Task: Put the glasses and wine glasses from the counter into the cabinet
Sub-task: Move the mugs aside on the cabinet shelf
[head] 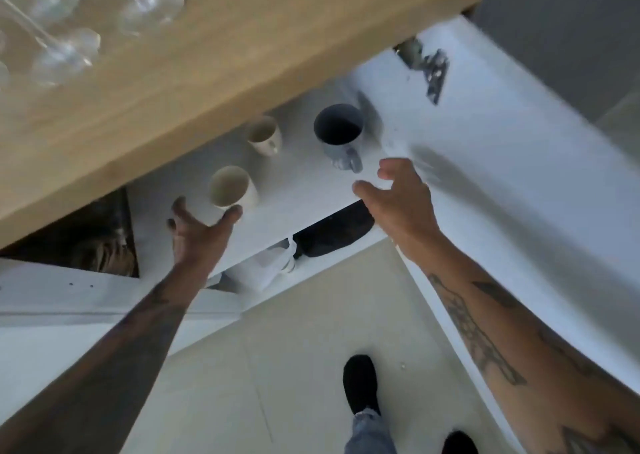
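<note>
Several clear wine glasses (65, 52) stand on the wooden counter (242, 55) at the top left. Below it the cabinet is open, with a white shelf (304, 194). My left hand (197, 232) reaches onto the shelf's front edge just below a cream cup (230, 187), its thumb and fingers curved apart; the blur hides whether a clear glass sits between them. My right hand (398, 204) hovers over the shelf's right part with its fingers apart. A faint blurred clear glass (394, 145) shows just beyond its fingertips.
A grey mug (341, 131) and a second cream cup (265, 135) stand further back on the shelf. The open white cabinet door (519, 176) with its hinge (433, 69) runs along the right. Dark items lie on the lower shelf (332, 232). My feet are on the pale floor.
</note>
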Demonstrator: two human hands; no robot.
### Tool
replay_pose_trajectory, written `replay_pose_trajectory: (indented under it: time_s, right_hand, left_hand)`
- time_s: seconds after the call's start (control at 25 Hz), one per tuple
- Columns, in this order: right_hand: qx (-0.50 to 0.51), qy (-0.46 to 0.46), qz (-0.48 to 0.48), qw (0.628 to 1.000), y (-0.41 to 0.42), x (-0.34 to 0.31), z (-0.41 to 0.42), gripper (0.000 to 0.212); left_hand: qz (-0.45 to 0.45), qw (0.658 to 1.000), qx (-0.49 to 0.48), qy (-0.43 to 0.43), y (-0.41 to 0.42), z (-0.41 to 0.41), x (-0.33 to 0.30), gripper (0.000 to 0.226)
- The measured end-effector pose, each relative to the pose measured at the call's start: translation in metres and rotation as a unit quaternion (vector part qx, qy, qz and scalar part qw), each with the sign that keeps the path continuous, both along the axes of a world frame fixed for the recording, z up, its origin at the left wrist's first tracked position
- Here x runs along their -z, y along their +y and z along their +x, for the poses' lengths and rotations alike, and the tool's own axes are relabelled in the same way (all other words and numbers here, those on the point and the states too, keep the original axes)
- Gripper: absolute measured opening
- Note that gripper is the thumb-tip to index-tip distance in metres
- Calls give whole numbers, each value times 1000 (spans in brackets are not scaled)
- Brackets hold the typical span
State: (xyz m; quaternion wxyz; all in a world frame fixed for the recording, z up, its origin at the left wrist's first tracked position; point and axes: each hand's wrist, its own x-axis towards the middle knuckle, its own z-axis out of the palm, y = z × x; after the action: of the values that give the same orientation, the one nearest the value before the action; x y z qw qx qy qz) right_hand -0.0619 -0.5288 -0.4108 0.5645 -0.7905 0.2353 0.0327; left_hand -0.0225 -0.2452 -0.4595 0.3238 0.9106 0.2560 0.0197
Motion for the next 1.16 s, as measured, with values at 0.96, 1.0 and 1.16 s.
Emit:
replay_pose_trajectory:
  time_s: [0.96,1.0,1.16]
  right_hand:
    - [60,-158,-63,984,-11,114,47,24]
    - [68,-159,-63,983,-10,114,50,24]
    - [73,-141,-37,987,-11,109,55,20]
  left_hand:
    - [-131,962,220,-98,-174,146,59,74]
    - [-155,956,237,-76,-174,149,60,76]
    - [-279,920,269,-63,-148,145,44,65]
